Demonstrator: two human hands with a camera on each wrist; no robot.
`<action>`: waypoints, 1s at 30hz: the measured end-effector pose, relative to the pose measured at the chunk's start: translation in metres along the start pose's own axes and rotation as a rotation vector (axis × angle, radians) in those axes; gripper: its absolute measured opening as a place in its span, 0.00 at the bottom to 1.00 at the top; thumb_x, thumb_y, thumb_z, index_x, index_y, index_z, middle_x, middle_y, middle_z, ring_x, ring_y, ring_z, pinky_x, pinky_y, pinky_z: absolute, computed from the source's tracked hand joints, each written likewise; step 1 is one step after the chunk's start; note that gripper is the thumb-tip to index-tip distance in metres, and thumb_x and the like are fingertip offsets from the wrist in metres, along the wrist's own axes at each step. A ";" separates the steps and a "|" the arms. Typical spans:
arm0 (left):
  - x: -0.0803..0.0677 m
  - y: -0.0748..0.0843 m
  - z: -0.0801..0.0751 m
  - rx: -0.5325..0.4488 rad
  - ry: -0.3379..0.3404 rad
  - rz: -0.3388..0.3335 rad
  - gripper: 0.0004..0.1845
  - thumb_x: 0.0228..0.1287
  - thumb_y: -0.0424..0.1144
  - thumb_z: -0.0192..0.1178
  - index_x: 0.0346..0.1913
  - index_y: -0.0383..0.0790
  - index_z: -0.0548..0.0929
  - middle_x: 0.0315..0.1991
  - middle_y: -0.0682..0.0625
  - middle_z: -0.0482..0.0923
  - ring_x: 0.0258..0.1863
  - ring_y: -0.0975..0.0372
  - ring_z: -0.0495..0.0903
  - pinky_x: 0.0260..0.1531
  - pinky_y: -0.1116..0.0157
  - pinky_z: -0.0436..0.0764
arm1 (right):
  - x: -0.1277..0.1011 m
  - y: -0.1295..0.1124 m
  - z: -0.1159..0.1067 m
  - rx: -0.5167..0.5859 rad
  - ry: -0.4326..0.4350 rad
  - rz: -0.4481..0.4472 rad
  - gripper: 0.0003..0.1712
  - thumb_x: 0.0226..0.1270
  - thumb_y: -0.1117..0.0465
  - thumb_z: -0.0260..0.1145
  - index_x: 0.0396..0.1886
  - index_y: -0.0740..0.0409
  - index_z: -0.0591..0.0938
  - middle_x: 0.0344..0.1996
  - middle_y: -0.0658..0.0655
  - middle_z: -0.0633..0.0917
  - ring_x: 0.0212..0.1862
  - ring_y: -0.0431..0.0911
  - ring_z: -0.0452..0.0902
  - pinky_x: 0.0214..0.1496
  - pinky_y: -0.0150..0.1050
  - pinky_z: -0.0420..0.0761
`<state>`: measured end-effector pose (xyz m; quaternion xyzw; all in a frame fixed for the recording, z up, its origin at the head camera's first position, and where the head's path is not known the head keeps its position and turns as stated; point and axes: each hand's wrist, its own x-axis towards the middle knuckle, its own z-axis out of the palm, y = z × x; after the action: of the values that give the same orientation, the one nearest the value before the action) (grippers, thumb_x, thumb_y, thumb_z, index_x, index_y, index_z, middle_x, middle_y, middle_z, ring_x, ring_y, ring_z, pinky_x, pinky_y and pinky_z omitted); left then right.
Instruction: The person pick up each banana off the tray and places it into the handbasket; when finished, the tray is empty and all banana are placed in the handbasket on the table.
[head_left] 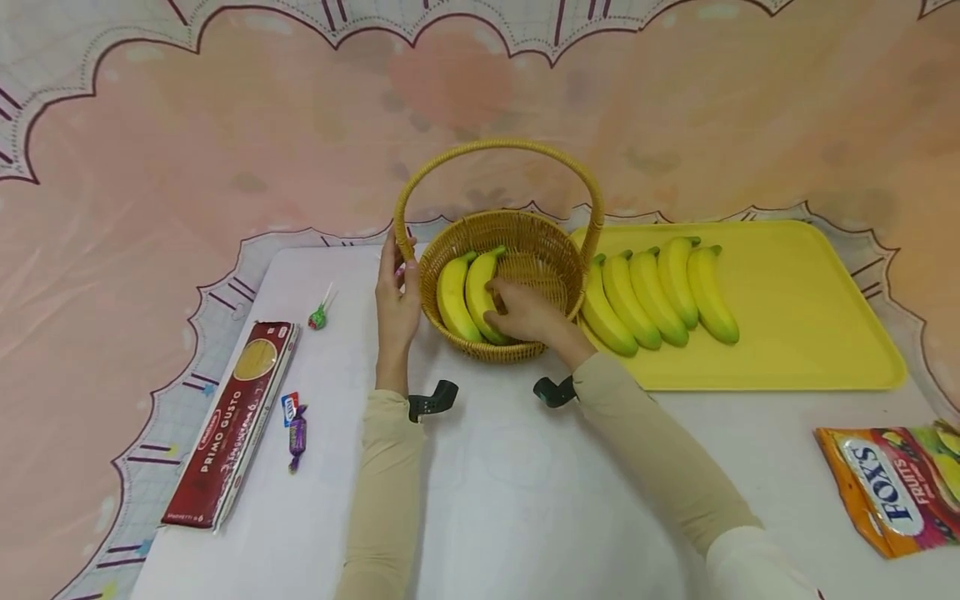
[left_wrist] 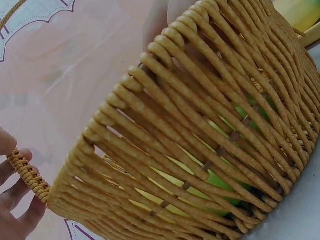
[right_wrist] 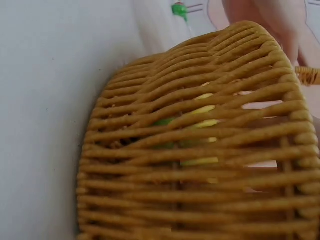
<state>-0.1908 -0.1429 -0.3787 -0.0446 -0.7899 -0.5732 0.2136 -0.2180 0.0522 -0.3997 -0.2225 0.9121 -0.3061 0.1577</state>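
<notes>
A wicker basket [head_left: 495, 353] with a tall arched handle [head_left: 498, 144] stands in the middle of the head view. My left hand [head_left: 397, 304] grips the base of that handle on the left side; the left wrist view shows thumb and fingers [left_wrist: 20, 220] around it. Inside the basket lie two bananas, a left banana [head_left: 452, 300] and a right banana [head_left: 477, 292], side by side. My right hand [head_left: 528, 312] reaches in over the rim, fingertips at the right banana's edge, with thumb and fingers apart. Through the weave [right_wrist: 200, 145] the right wrist view shows only strips of yellow and green.
A yellow tray [head_left: 810, 308] with several bananas [head_left: 652, 287] adjoins the basket on the right. Leftward lie a red spaghetti pack [head_left: 232, 425], a purple-wrapped candy [head_left: 297, 437] and a green lollipop [head_left: 318, 317]. A Fox's sweets bag [head_left: 892, 483] lies at front right.
</notes>
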 end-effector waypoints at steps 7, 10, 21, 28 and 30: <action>-0.003 0.003 -0.001 -0.005 0.005 0.015 0.28 0.74 0.35 0.44 0.73 0.39 0.54 0.63 0.37 0.70 0.65 0.51 0.67 0.65 0.51 0.66 | -0.029 0.014 -0.011 0.103 0.217 -0.118 0.21 0.70 0.58 0.55 0.60 0.59 0.73 0.50 0.58 0.80 0.47 0.49 0.78 0.48 0.43 0.79; -0.002 0.003 -0.001 -0.005 0.002 0.019 0.28 0.74 0.36 0.44 0.73 0.40 0.54 0.63 0.37 0.69 0.65 0.51 0.67 0.65 0.51 0.66 | -0.045 0.026 -0.018 0.152 0.333 -0.159 0.17 0.71 0.59 0.54 0.56 0.58 0.76 0.47 0.57 0.81 0.46 0.48 0.77 0.47 0.43 0.78; -0.002 0.002 -0.003 -0.002 0.002 0.016 0.28 0.73 0.34 0.44 0.74 0.40 0.53 0.63 0.36 0.69 0.65 0.50 0.67 0.66 0.51 0.65 | -0.096 0.084 -0.045 0.205 0.553 -0.080 0.17 0.70 0.62 0.55 0.54 0.65 0.76 0.49 0.63 0.79 0.52 0.54 0.75 0.54 0.53 0.75; -0.002 0.001 -0.002 -0.007 0.000 0.022 0.28 0.73 0.34 0.45 0.74 0.39 0.53 0.63 0.35 0.69 0.65 0.49 0.67 0.65 0.49 0.65 | -0.125 0.129 -0.060 0.177 0.670 0.112 0.21 0.71 0.60 0.53 0.59 0.66 0.72 0.55 0.68 0.73 0.56 0.60 0.68 0.57 0.57 0.68; -0.002 0.001 -0.002 -0.003 -0.005 0.022 0.28 0.73 0.35 0.45 0.74 0.40 0.54 0.63 0.35 0.69 0.65 0.50 0.67 0.65 0.50 0.65 | -0.133 0.139 -0.063 0.159 0.666 0.173 0.24 0.70 0.59 0.52 0.62 0.67 0.70 0.58 0.71 0.70 0.59 0.63 0.64 0.58 0.59 0.65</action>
<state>-0.1884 -0.1444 -0.3784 -0.0551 -0.7889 -0.5720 0.2179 -0.1745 0.2493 -0.4185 -0.0193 0.9023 -0.4173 -0.1061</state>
